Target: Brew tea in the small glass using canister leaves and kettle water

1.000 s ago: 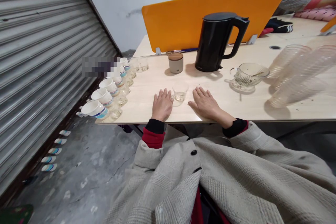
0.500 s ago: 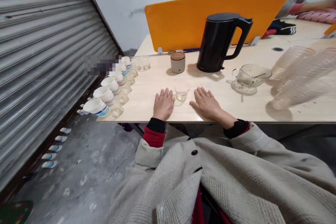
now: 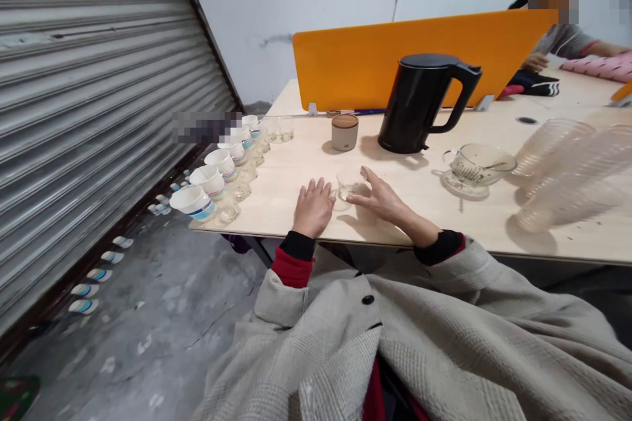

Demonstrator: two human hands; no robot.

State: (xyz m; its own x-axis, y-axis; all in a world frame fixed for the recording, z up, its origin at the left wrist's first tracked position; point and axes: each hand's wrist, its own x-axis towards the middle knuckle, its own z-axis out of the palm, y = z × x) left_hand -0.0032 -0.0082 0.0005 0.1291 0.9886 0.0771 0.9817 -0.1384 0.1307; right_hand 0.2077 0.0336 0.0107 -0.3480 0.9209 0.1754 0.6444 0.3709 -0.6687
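Note:
A small clear plastic cup (image 3: 347, 184) with a little pale liquid stands on the table between my hands. My left hand (image 3: 314, 208) lies flat on the tabletop just left of it, palm down and fingers stretched out. Raised and curved, my right hand (image 3: 382, 198) is at the cup's right side. Its thumb overlaps the front of the cup and its fingers are near the rim, with thumb and fingers apart. Whether they press on the cup I cannot tell.
White paper cups (image 3: 208, 180) and small clear cups (image 3: 228, 210) line the table's left edge. Behind are a wooden-lidded jar (image 3: 344, 135), black kettle (image 3: 415, 105) and orange divider (image 3: 345, 72). A glass cup (image 3: 476, 164) and stacked plastic cups (image 3: 567, 177) stand right. Another person's hand (image 3: 536, 62) is beyond.
My right hand has lifted off the tabletop and moved left to the clear cup, its thumb and fingers now curved. My left hand stays flat. The view has shifted slightly.

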